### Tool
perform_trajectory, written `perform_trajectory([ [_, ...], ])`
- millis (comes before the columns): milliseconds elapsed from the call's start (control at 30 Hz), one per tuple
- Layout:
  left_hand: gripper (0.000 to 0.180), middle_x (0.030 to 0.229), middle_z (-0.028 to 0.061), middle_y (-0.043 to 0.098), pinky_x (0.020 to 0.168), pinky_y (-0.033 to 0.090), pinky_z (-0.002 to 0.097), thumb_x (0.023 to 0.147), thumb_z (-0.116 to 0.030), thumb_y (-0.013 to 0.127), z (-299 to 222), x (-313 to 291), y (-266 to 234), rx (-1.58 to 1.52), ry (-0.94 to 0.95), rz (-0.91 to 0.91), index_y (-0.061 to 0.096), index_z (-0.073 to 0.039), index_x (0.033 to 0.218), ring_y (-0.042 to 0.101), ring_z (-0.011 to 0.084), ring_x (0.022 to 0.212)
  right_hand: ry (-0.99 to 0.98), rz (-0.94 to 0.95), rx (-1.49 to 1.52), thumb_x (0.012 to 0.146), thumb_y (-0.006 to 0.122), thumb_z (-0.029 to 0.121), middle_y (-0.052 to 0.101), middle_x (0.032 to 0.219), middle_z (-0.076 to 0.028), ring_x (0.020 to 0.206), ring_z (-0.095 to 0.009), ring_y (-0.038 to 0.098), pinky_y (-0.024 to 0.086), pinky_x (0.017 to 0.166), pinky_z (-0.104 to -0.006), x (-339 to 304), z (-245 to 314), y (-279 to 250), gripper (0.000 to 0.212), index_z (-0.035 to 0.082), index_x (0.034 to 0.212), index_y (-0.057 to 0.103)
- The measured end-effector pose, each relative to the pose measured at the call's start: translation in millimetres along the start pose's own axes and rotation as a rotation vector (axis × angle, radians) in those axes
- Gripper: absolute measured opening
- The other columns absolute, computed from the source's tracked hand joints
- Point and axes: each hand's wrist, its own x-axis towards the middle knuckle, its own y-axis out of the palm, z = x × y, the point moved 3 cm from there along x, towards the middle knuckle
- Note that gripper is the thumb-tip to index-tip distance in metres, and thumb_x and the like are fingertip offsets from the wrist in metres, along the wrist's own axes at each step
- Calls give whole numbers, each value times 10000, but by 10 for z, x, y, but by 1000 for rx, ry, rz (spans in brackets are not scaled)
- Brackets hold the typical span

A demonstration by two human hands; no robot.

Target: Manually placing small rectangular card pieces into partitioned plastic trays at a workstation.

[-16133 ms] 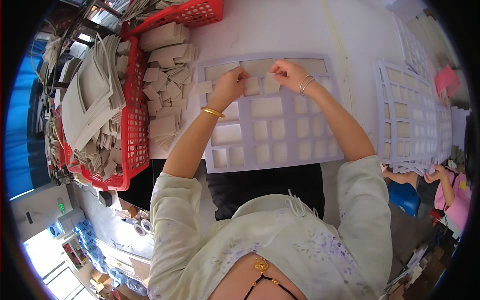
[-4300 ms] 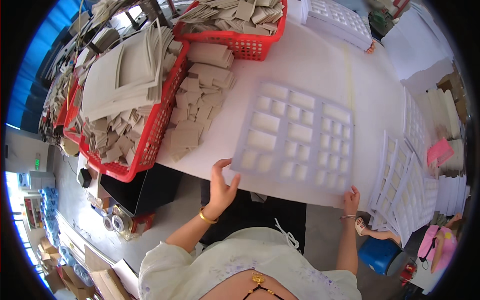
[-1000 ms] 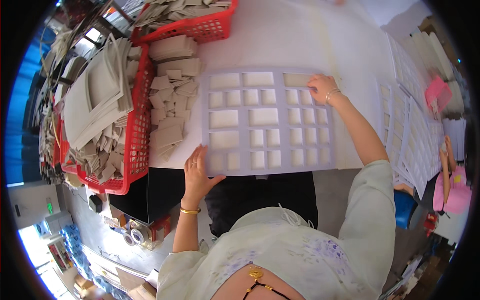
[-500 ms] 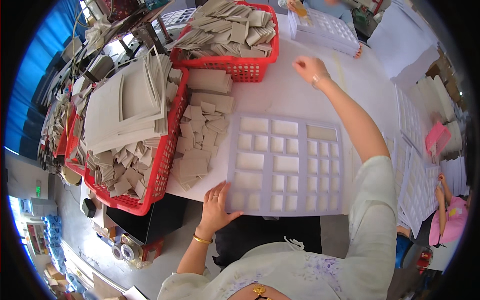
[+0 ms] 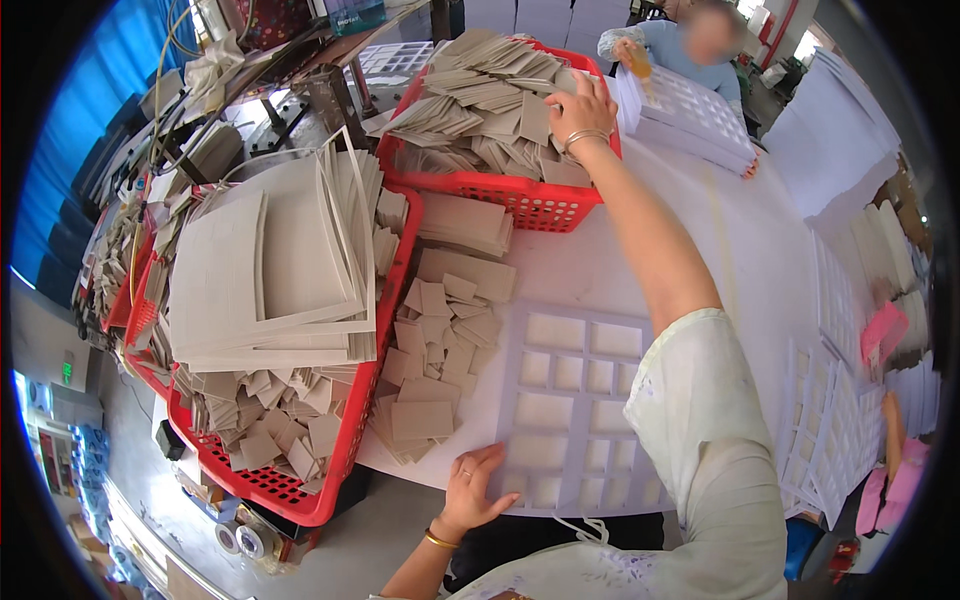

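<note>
A white tray-like frame with many rectangular compartments (image 5: 580, 430) lies on the table in front of me. My left hand (image 5: 474, 487) rests at its near left corner, thumb and fingers apart, holding nothing. Stretched far forward, my right hand (image 5: 582, 108) is over the right side of a red plastic basket (image 5: 540, 200). Its fingers are spread and bent down at the grey cardboard pieces (image 5: 490, 95) heaped there; no piece shows clearly held. My right forearm and sleeve cover the frame's right part.
A second red basket (image 5: 345, 440) at left holds cardboard sheets (image 5: 215, 285) and small pieces. Loose cardboard pieces (image 5: 425, 410) lie between it and the frame. Across the table, a person (image 5: 680, 55) handles stacked white frames (image 5: 700, 110). More compartment frames (image 5: 825, 440) stand at right.
My right hand has moved from above the bare table to the cardboard pieces in the far basket. My left hand stays at the frame's corner. The view has shifted, too.
</note>
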Motion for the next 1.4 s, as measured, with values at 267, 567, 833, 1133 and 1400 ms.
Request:
perform_trajectory([
  [267, 626, 1224, 126, 554, 937, 377, 398, 667, -334, 761, 24, 17, -8, 10, 4, 19, 537, -47, 1176, 536, 287, 1080, -207, -16, -28, 779, 632, 289, 520, 1299, 6, 1257, -142, 403, 225, 1023, -484, 58, 104, -10, 254, 210, 1016, 673],
  [567, 577, 1187, 186, 551, 869, 425, 392, 697, -171, 715, 23, 31, -65, -180, -80, -160, 497, 11, 1199, 531, 301, 1050, 94, 109, 1273, 868, 589, 56, 674, 904, -58, 694, -113, 639, 471, 591, -223, -1222, -165, -1123, 213, 68, 1079, 562],
  [833, 378, 1041, 104, 578, 631, 457, 216, 835, 77, 566, -300, 903, -13, -599, -142, -368, 446, 0, 1185, 571, 113, 756, 385, 809, 1389, 903, 577, 124, 675, 917, -126, 716, -161, 674, 420, 528, -218, -2337, -270, -1801, 282, 21, 1129, 443],
  [1133, 202, 940, 33, 563, 534, 440, 203, 964, -70, 452, -584, 1625, 76, -959, -231, -152, 476, -40, 1163, 499, 71, 606, 517, 804, 1492, 910, 577, 173, 650, 825, -78, 650, -146, 637, 428, 559, -230, -2647, -553, -1804, 231, 20, 1045, 469],
  [1400, 190, 848, -16, 512, 520, 462, 195, 918, -27, 512, -469, 1925, 231, -758, -231, -173, 517, -26, 1108, 492, 44, 612, 855, 776, 1623, 864, 616, 224, 565, 803, -7, 659, -85, 515, 454, 581, -246, -2856, -907, -1506, 250, 26, 991, 532],
])
